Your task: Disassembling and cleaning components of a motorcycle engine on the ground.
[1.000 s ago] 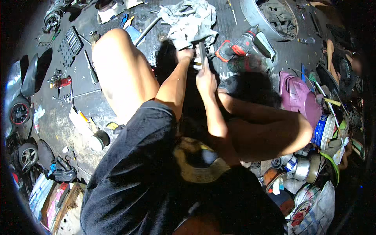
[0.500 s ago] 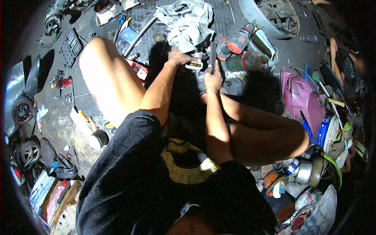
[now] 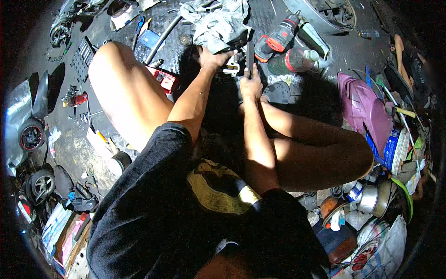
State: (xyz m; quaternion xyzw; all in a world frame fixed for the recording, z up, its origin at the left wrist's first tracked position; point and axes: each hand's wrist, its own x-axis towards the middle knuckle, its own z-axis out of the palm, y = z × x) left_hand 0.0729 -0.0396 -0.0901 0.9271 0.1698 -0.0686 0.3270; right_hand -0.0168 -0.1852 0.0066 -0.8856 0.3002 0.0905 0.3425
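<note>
My left hand [image 3: 211, 59] is closed around the body of a metal part with a pale, bracket-like end [image 3: 231, 69]. Its thumb side lies along the part, and its other fingertips are partly hidden near a crumpled grey cloth [image 3: 218, 28]. In my right hand [image 3: 251, 87] is a dark flat bar, which looks like a file [image 3: 250, 56], pointing away from me right beside the part. Index finger and thumb press along its near end. Just right of the bar lie a red and black cordless drill [image 3: 278, 39] and a green bottle with a red band [image 3: 292, 63].
A red box [image 3: 165, 81] sits by my left knee, with a metal tube [image 3: 162, 39] beyond it. At the far right stands a round metal drum [image 3: 320, 23]. A purple plastic panel [image 3: 364, 107] leans on the right, near pots [image 3: 369, 200]. Wheels [image 3: 42, 183] lie left.
My left hand has shifted slightly away from me along the part, baring more of the pale end. The right hand keeps its hold on the file. The whole view has tilted a little.
</note>
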